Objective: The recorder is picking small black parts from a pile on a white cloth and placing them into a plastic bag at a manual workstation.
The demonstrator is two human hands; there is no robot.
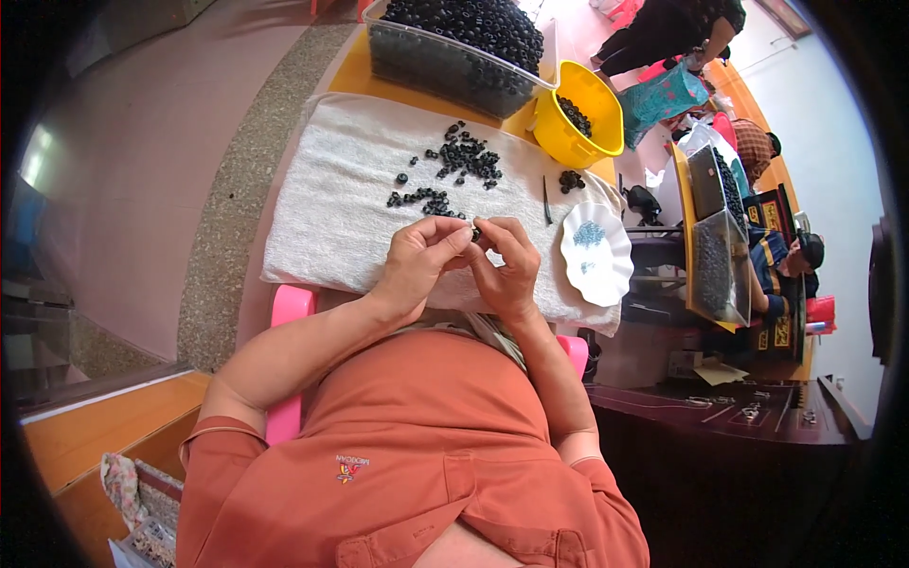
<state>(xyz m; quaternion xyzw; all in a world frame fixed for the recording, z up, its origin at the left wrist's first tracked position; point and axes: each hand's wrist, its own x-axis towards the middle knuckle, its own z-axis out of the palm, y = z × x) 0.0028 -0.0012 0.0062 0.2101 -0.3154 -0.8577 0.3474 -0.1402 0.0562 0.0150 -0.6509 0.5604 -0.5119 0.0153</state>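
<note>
My left hand [417,257] and my right hand [511,270] meet fingertip to fingertip above the near part of a white towel [327,180]. Pinched between them is a small black ring-like part [476,234], mostly covered by the fingers. Just beyond the hands lies a loose group of similar black parts [428,201], with a larger scatter [469,159] behind it. To the right are dark tweezers [546,201] and a small cluster of black parts [571,181]. A white scalloped plate [611,280] holds tiny blue-grey bits.
A clear bin [426,57] heaped with black parts stands at the table's far side, a yellow basin [606,133] beside it. Further right, other people work near clear bins [720,270] and a teal bag [663,99]. A pink chair [292,305] surrounds me.
</note>
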